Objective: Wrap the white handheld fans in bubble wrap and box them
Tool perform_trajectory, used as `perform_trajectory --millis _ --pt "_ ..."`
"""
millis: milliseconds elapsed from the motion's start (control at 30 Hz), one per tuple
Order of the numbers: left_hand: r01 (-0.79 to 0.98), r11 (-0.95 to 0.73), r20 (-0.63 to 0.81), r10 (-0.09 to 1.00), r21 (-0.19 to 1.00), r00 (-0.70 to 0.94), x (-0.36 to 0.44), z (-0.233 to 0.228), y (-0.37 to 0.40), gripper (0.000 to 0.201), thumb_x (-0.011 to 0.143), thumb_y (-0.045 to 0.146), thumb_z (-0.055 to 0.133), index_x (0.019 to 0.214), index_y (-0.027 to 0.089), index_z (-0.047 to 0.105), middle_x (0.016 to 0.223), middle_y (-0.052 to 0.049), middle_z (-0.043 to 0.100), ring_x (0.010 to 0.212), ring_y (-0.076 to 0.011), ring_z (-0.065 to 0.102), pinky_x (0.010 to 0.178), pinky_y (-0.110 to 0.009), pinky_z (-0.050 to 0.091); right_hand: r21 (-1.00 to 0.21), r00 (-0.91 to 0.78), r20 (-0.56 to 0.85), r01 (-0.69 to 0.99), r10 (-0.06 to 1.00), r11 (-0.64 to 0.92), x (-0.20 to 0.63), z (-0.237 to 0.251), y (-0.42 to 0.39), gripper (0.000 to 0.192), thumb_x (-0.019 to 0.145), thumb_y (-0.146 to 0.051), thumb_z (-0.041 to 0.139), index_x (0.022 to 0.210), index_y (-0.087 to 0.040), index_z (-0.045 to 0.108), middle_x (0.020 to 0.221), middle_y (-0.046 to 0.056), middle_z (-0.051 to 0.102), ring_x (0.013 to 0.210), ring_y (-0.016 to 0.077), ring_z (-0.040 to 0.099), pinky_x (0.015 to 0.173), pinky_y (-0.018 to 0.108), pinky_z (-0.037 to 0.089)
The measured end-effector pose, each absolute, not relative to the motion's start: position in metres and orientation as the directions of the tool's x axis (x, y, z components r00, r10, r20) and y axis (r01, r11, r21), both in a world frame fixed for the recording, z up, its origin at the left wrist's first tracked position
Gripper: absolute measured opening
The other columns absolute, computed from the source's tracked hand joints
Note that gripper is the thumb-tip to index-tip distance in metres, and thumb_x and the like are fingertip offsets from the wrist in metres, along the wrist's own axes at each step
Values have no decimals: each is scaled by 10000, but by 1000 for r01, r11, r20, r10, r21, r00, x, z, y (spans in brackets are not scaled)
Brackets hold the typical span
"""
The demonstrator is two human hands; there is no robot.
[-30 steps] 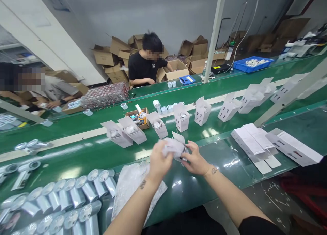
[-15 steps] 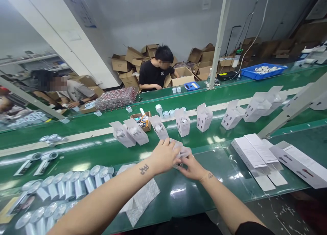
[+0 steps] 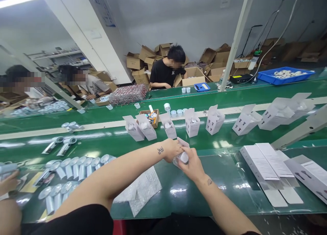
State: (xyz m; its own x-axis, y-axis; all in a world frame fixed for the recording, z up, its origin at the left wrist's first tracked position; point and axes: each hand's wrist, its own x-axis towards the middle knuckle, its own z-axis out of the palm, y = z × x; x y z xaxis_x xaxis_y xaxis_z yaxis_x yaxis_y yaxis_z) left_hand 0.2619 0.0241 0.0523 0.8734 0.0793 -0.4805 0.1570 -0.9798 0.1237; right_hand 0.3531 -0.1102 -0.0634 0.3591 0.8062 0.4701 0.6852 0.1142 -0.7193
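Your only view: head-worn, looking forward and down past your fingers [image 3: 189, 150].
You look from above and behind the fingers, which sit near, just below the middle of the picture; your forearms [image 3: 220, 198] run up to them from the bottom edge, and your black sleeve [image 3: 85, 218] is nearer to you than they are. The wide view takes in the worktop [image 3: 217, 175] beneath and on both sides of the fingers, its far lines rising rightward, and reaches well beyond them to a co-worker [image 3: 162, 73] and the back wall [image 3: 201, 27].
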Motion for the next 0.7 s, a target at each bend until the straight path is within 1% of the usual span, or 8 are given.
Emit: perform_trajectory --millis 100,167,300,400,467,567,633,700 --pt "242 -950 -452 131 198 883 247 60 34 685 636 315 776 1240 249 459 1155 -76 674 1026 -273 636 778 -307 478 -684 409 496 728 765 54 354 -60 -111 385 883 -357 540 1239 -233 459 994 106 546 878 285 592 762 456 531" --pt "300 -924 -418 182 237 890 237 58 37 637 699 385 747 1238 240 440 1112 -63 683 971 -254 662 750 -288 477 -654 393 499 756 773 38 353 -58 -108 391 903 -365 521 1256 -215 447 1044 138 578 933 309 588 818 498 513" --pt "398 -900 -421 296 178 858 222 42 26 460 744 364 720 1126 198 524 1046 -100 678 976 -272 655 761 -306 495 -563 263 387 827 884 0 341 -55 -102 353 879 -287 582 1227 -258 531 1054 144 633 1051 369 555 980 694 344" --pt "481 -863 -404 388 156 828 211 32 9 380 804 354 669 1128 210 533 1052 -93 681 974 -268 649 791 -337 505 -499 159 329 866 931 29 341 -52 -104 386 817 -313 691 1188 -321 581 1102 136 626 1149 437 495 959 784 279" --pt "503 -848 -335 430 169 838 205 28 -3 391 839 336 639 1192 226 512 1118 -89 677 1013 -277 637 840 -369 501 -492 51 313 863 948 116 349 -50 -109 508 749 -361 765 1216 -346 567 1250 136 547 1209 447 464 953 724 370" --pt "500 -828 -220 453 255 864 199 19 -22 543 847 325 641 1328 194 427 1241 -113 639 1073 -286 620 895 -380 496 -514 -35 312 834 949 200 367 -52 -116 727 654 -368 825 1300 -324 494 1421 144 338 1314 444 381 973 614 462" --pt "458 -829 -149 434 321 889 195 12 -34 577 863 316 621 1369 159 394 1286 -127 617 1092 -276 616 921 -371 493 -524 -23 361 822 932 223 374 -62 -116 622 703 -347 770 1254 -283 489 1396 141 303 1319 419 386 966 592 486" --pt "384 -846 -24 405 369 914 183 4 -41 510 893 325 581 1356 175 430 1359 -114 574 1150 -260 590 978 -364 471 -533 16 433 811 901 241 375 -73 -112 388 799 -334 667 1140 -249 505 1327 136 325 1225 368 483 910 568 526"
